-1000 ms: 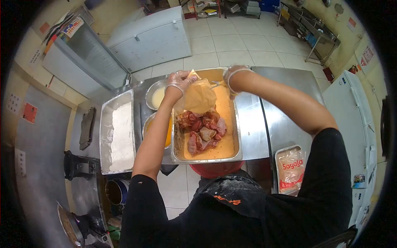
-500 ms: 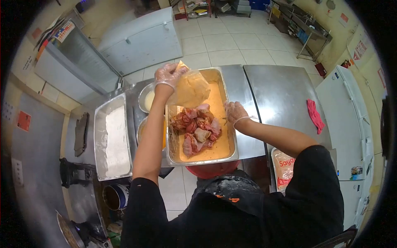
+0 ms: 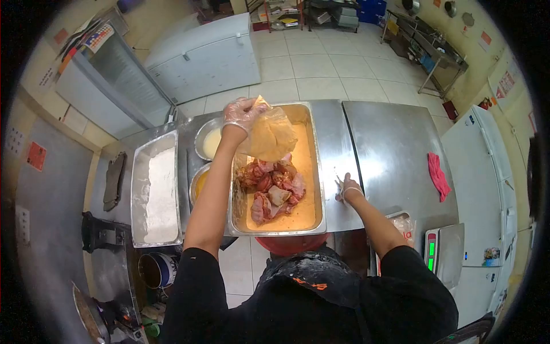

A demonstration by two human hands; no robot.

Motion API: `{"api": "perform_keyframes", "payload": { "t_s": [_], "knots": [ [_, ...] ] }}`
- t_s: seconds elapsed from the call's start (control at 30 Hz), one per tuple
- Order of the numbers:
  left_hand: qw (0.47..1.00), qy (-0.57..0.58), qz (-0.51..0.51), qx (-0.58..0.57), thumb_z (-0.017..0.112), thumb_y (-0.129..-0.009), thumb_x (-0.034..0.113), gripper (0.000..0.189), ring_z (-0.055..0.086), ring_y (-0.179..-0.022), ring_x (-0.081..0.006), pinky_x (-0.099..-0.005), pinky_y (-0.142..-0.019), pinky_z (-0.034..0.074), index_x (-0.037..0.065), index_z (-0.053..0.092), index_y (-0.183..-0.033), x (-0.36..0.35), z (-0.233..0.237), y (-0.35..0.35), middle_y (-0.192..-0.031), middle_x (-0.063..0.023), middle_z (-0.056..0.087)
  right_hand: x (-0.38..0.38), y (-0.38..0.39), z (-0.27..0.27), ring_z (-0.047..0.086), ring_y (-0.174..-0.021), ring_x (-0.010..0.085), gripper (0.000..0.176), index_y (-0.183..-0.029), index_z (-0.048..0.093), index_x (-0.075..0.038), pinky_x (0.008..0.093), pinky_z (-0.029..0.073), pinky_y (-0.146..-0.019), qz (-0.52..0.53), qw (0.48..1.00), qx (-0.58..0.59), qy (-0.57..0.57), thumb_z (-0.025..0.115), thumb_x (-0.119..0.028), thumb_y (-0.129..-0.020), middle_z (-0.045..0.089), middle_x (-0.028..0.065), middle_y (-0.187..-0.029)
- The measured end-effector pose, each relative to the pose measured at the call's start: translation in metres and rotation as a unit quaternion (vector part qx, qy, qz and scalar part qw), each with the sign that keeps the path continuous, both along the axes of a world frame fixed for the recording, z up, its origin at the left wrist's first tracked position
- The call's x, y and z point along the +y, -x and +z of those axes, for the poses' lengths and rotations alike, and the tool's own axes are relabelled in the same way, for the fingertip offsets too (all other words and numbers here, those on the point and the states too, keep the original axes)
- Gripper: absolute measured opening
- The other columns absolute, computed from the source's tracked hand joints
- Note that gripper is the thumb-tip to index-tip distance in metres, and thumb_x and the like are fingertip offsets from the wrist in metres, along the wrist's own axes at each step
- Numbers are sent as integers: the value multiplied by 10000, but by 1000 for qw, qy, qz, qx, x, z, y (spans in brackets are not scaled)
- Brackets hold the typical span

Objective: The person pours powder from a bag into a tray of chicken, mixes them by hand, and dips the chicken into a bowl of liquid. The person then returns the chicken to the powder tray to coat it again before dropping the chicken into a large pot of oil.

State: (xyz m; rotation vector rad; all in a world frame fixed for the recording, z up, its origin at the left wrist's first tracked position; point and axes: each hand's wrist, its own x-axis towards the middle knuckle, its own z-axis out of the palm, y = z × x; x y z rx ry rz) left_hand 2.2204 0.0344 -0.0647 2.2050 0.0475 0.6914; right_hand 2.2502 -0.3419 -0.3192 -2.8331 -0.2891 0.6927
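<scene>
Right hand (image 3: 350, 188), grip unclear, has moved from the tray (image 3: 317, 172) to the counter (image 3: 334, 135) right of centre; left hand (image 3: 239, 114) alone grips the bag (image 3: 271, 135) above the meat (image 3: 276, 196), upper centre.

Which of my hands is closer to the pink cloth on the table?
Right. Your right hand is over the steel table, left of the pink cloth; your left hand is farther left, holding a plastic bag.

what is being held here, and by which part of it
The left hand holds a plastic bag by its upper end. Whether the right hand, at the metal counter, holds anything cannot be told.
</scene>
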Motion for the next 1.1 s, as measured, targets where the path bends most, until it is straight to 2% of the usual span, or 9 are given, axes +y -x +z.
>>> {"api": "perform_keyframes", "payload": {
  "t_s": [0.07, 0.2, 0.27, 0.37, 0.43, 0.47, 0.53, 0.97, 1.1],
  "knots": [
    [1000, 22, -8, 11, 758, -809, 240, 262, 617, -707, -241, -375, -698, 495, 53, 751, -992, 3, -6, -3, -809, -117, 661, 2, -11, 1, 712, -840, 309, 368, -843, 594, -17, 396, 584, -717, 36, 995, 89, 33, 816, -249, -663, 704, 223, -951],
    [999, 36, 3, 17, 770, -805, 229, 267, 624, -719, -230, -359, -704, 498, 49, 748, -1000, -5, -1, 0, -816, -115, 665, -23, -56, -113, 705, -735, 266, 374, -847, 697, 10, 376, 563, -733, 2, 946, 324, 16, 747, -353, -775, 721, 169, -838],
    [999, 27, 5, 25, 779, -799, 222, 273, 624, -720, -222, -348, -698, 499, 41, 745, -1001, -7, 4, 1, -820, -111, 668, -10, -65, -71, 701, -757, 293, 308, -841, 689, 12, 402, 555, -729, 176, 958, 211, 84, 672, -296, -843, 719, 175, -861],
    [999, 11, 13, 33, 787, -795, 218, 295, 628, -725, -211, -336, -698, 503, 16, 739, -1004, -3, -3, -5, -832, -104, 678, 43, -68, 37, 670, -800, 358, 200, -853, 622, -6, 440, 516, -729, 202, 970, -121, -58, 627, -203, -889, 687, 180, -833],
    [1000, 16, 6, 25, 789, -793, 224, 316, 633, -732, -211, -335, -706, 508, 2, 734, -1011, -7, 1, -4, -847, -107, 684, 89, -25, 180, 637, -930, 362, 237, -1015, 630, -35, 442, 500, -830, 174, 925, -211, -265, 612, -254, -926, 680, 183, -938],
    [1000, 18, 0, 22, 791, -791, 227, 327, 635, -735, -211, -334, -710, 510, -5, 732, -1014, -9, 4, -3, -854, -108, 688, 105, -16, 203, 620, -993, 368, 292, -1095, 627, -45, 440, 485, -889, 220, 825, -299, -426, 648, -267, -907, 668, 179, -1043],
    [999, 16, 5, 33, 789, -793, 227, 329, 643, -747, -214, -334, -719, 514, -7, 731, -1016, -14, 10, -1, -868, -119, 692, 138, -4, 237, 581, -1090, 347, 390, -1217, 570, -59, 432, 465, -941, 269, 794, -375, -397, 666, -224, -878, 638, 153, -1136],
    [996, -4, 86, 19, 744, -828, 201, 250, 615, -676, -137, -307, -665, 505, -12, 742, -959, -11, 7, -22, -779, -110, 720, 207, -11, 222, 598, -843, 412, 103, -812, 599, -3, 489, 474, -757, 246, 808, -297, -445, 623, -99, -842, 626, 226, -841],
    [986, -3, 119, 112, 776, -789, 297, 296, 666, -684, -260, -353, -696, 518, 60, 752, -964, -7, 10, -25, -775, -160, 706, 202, 11, 213, 588, -814, 423, 117, -807, 584, 0, 490, 463, -739, 243, 829, -221, -453, 605, -102, -861, 610, 228, -796]
  ]
}}
